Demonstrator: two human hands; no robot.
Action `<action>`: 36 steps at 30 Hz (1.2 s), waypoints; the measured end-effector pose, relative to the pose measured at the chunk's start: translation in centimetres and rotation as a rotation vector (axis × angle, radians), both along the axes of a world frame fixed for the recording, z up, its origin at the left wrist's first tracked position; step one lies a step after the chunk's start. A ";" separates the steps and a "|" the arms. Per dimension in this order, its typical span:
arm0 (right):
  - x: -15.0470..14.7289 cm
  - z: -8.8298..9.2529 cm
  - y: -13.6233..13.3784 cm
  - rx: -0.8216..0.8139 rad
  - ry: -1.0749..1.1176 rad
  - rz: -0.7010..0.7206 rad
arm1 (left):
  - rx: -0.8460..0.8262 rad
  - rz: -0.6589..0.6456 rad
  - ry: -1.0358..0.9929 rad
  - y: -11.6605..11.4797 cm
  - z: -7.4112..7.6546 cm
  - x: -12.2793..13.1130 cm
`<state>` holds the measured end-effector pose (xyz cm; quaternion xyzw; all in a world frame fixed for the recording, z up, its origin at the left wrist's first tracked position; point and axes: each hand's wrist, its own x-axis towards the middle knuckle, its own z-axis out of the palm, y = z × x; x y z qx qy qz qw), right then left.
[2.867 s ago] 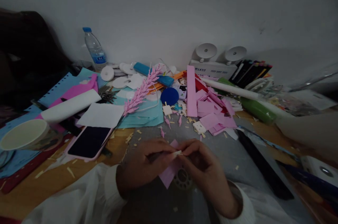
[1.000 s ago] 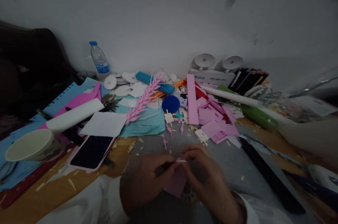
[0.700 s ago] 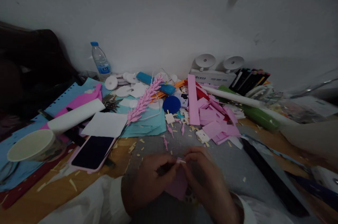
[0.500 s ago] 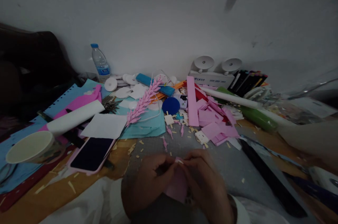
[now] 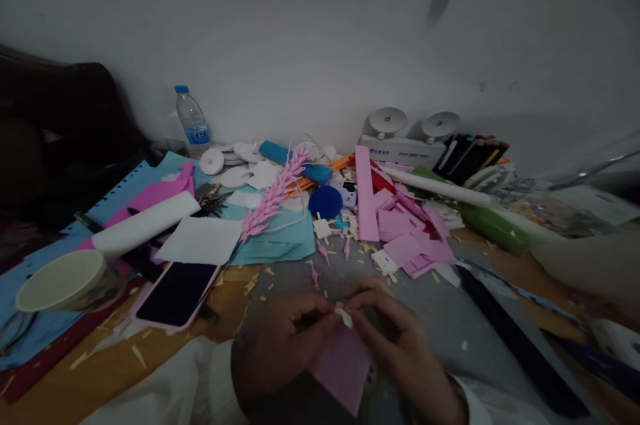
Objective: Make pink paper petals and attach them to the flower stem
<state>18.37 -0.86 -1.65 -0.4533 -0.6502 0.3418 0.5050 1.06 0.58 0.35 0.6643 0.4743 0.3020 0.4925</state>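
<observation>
My left hand (image 5: 283, 338) pinches the upper left edge of a piece of pink paper (image 5: 343, 365), which hangs slanting down below the fingers. My right hand (image 5: 400, 335) has thumb and fingertips closed at the paper's top corner, right beside a small whitish piece (image 5: 346, 318). Whether that piece is stuck to the paper or only pinched against it, I cannot tell. Beyond the hands, small twisted pink pieces (image 5: 315, 275) lie on the grey mat (image 5: 285, 278). A pink wheat-like paper spike (image 5: 275, 201) rests on turquoise sheets (image 5: 280, 251).
A pile of pink paper pieces (image 5: 410, 245) lies at centre right, near a long black bar (image 5: 520, 338). To the left are a phone (image 5: 177, 295), a paper cup (image 5: 63, 281) and a white roll (image 5: 145, 225). A water bottle (image 5: 193, 118) stands by the wall.
The pink paper is tilted and more of it shows below my hands. My right hand has shifted slightly right, its fingers more raised, and the whitish piece shows larger.
</observation>
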 end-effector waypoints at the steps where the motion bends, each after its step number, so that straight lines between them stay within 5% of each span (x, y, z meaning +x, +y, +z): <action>1: 0.0 0.1 0.0 -0.010 0.006 0.008 | -0.002 -0.007 0.003 0.0 0.1 0.0; 14: 0.0 0.3 0.0 -0.156 0.092 0.149 | 0.003 0.014 0.013 -0.3 -0.1 -0.2; 24: -0.8 -1.1 -0.7 0.011 -0.010 0.062 | -0.049 -0.064 -0.082 -0.3 0.3 0.2; 30: -0.7 -1.1 -0.8 -0.067 0.089 0.092 | -0.224 -0.122 -0.197 -0.1 0.2 0.1; 36: -0.7 -0.7 -0.8 -0.172 0.270 0.137 | -0.145 -0.069 -0.080 0.1 0.0 -0.1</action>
